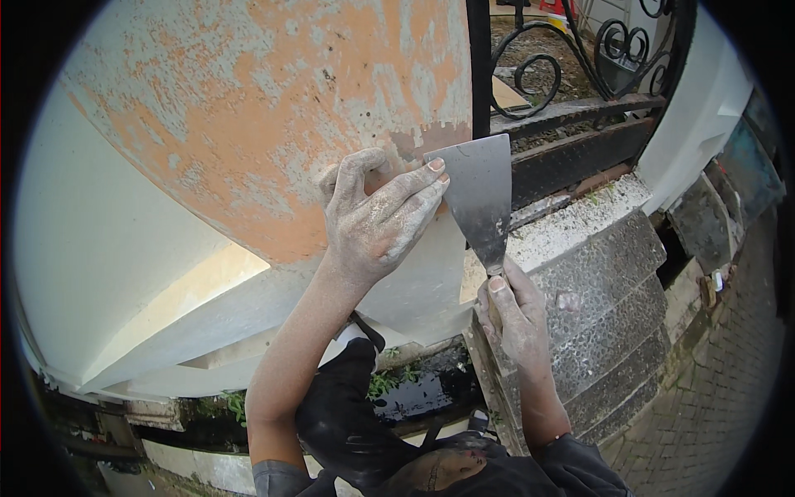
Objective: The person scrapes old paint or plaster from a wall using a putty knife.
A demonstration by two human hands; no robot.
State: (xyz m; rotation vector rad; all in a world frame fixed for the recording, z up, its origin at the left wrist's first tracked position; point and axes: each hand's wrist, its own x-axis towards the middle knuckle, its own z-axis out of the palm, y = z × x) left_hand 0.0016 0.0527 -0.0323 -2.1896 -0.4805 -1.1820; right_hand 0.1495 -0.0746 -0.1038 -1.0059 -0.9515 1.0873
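A putty knife [480, 195] with a broad grey metal blade stands upright before me, its wide edge at the top and dark stains lower down. My right hand [515, 319] is wrapped round its handle, which the fingers mostly hide. My left hand [377, 207], coated in pale dust, has two fingertips pressed together at the upper left corner of the blade; its other fingers are curled. Behind the left hand rises a wall [248, 124] with patchy orange paint and grey-white smears. A darker damp-looking patch [426, 139] lies on it near the blade.
A black wrought-iron gate [571, 124] adjoins the wall on the right. Below it, a speckled stone ramp [596, 298] slopes toward brick paving [696, 422]. Between the wall's base and my legs runs a gutter [431, 389] with dark water and small plants.
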